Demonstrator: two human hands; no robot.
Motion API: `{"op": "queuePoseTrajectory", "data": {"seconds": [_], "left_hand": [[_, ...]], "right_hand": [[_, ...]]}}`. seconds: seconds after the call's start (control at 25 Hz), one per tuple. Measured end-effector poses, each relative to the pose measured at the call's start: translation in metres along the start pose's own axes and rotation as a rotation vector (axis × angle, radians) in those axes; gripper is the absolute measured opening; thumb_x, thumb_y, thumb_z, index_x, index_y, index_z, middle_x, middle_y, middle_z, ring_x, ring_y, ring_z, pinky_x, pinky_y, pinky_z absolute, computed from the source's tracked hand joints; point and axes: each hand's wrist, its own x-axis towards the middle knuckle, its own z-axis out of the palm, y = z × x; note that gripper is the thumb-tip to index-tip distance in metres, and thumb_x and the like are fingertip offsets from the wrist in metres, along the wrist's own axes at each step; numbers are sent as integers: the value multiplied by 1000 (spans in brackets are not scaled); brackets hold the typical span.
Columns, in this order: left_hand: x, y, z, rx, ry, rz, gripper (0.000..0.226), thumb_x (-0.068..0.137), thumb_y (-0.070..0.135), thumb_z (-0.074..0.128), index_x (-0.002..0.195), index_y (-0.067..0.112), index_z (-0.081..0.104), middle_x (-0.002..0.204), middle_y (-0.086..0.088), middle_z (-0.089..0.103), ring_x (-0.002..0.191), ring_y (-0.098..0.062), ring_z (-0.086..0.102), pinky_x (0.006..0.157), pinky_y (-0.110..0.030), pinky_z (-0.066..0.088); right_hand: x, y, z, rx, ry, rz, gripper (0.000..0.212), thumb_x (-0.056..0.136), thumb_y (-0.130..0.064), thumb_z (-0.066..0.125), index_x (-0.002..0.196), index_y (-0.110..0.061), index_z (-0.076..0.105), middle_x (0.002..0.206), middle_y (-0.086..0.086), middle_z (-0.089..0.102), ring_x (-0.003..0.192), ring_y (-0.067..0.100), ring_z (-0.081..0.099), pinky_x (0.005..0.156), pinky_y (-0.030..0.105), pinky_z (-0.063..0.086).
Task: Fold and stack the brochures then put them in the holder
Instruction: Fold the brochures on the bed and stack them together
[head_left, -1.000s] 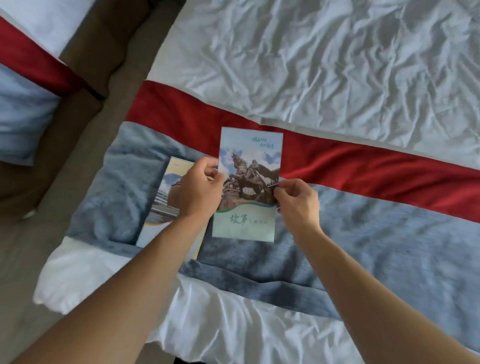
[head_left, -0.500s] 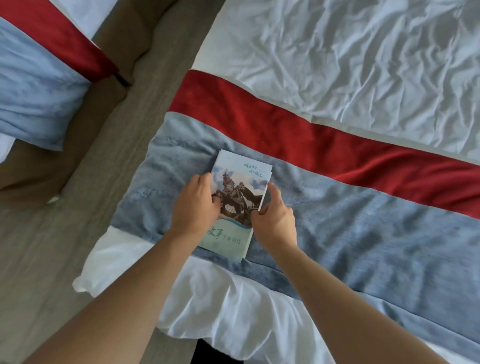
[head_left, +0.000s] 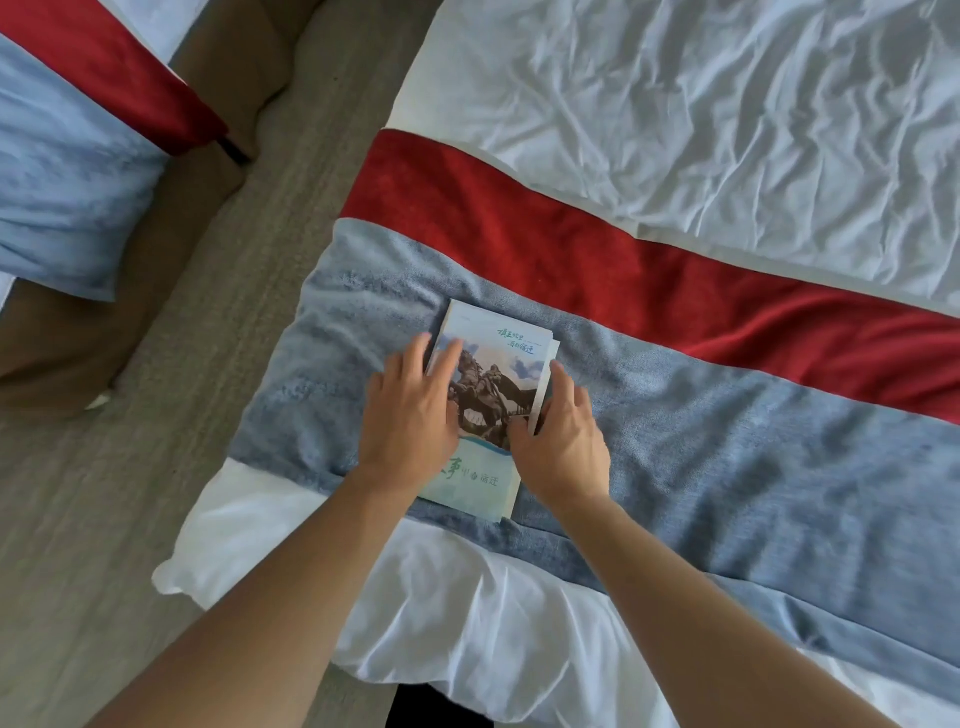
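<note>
A stack of folded brochures (head_left: 498, 358), the top one showing a horse statue and green script, lies on the blue-grey band of the bed runner (head_left: 727, 467). My left hand (head_left: 413, 415) rests flat on the stack's left side, fingers spread. At the stack's right edge my right hand (head_left: 563, 441) presses with the thumb on the cover and the fingers along the side. The lower brochures show only as edges under the top one. No holder is in view.
The runner's red band (head_left: 571, 244) lies beyond the stack, then crumpled white sheet (head_left: 727, 104). The bed's white corner (head_left: 260, 535) hangs near me. Grey floor (head_left: 156, 415) runs on the left, with a second bed (head_left: 67, 171) at the far left.
The horse-statue brochure was moved left and set on top of the other brochure. Both hands now press the stack from its sides. The camera view shifted left.
</note>
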Motion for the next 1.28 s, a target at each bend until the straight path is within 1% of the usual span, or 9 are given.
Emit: {"op": "queuePoseTrajectory", "data": {"seconds": [0.12,0.2,0.36,0.48,0.6,0.8,1.0,1.16,1.28], "left_hand": [[-5,-3,6,107,-138,247,77,87,30,61,155,21,27,164,-15,12,152,-34,10,118,-48,26],[-6,-7,16,126,-234,275,80,91,35,55,158,22,14,167,-13,-1,154,-31,-5,121,-49,18],[-1,-16,33,115,-313,258,83,97,38,46,157,28,-11,165,-6,-21,150,-26,-25,125,-47,7],[1,-20,40,132,-331,258,83,97,38,43,157,28,-12,164,-5,-24,149,-25,-28,125,-47,3],[3,-21,40,135,-335,268,82,96,40,45,158,29,-9,165,-4,-21,150,-24,-25,125,-45,5],[-5,-20,23,122,-160,285,76,93,50,47,157,18,22,167,-10,6,154,-25,0,122,-46,22],[-32,-13,41,194,-236,230,102,89,73,35,158,5,4,165,-19,-6,153,-31,-11,123,-51,11],[-36,-16,48,275,-253,228,100,92,75,25,158,3,6,165,-22,-5,153,-35,-10,121,-54,13],[-44,-25,50,271,-242,261,95,93,73,24,159,7,5,165,-22,-7,153,-34,-9,121,-54,14]], "right_hand": [[1,-5,6,-260,100,-350,73,85,-32,60,150,-15,34,147,10,41,134,30,39,103,45,41],[5,-8,14,-382,-32,-493,74,91,-32,53,155,-8,26,164,12,18,152,29,12,121,48,21],[14,2,28,-546,-215,-457,78,100,-45,30,159,-6,-4,167,9,-14,153,24,-17,123,51,2],[16,6,36,-603,-255,-431,76,100,-46,18,157,-6,-12,164,10,-24,149,24,-27,123,51,-2],[18,5,38,-598,-263,-412,76,100,-44,22,157,-6,-11,164,10,-24,149,24,-27,123,51,-3],[16,4,18,-521,-161,-512,70,99,-39,32,157,-4,17,168,12,2,154,27,-4,124,52,7],[37,-2,20,-550,-154,-629,63,100,-34,26,159,-11,19,168,7,7,155,23,-2,124,49,8],[49,9,24,-603,-194,-673,61,104,-42,25,160,-21,15,168,4,5,154,22,-5,125,46,4],[63,9,15,-607,-124,-566,62,103,-46,26,159,-23,16,168,7,6,155,27,-1,124,49,8]]}}
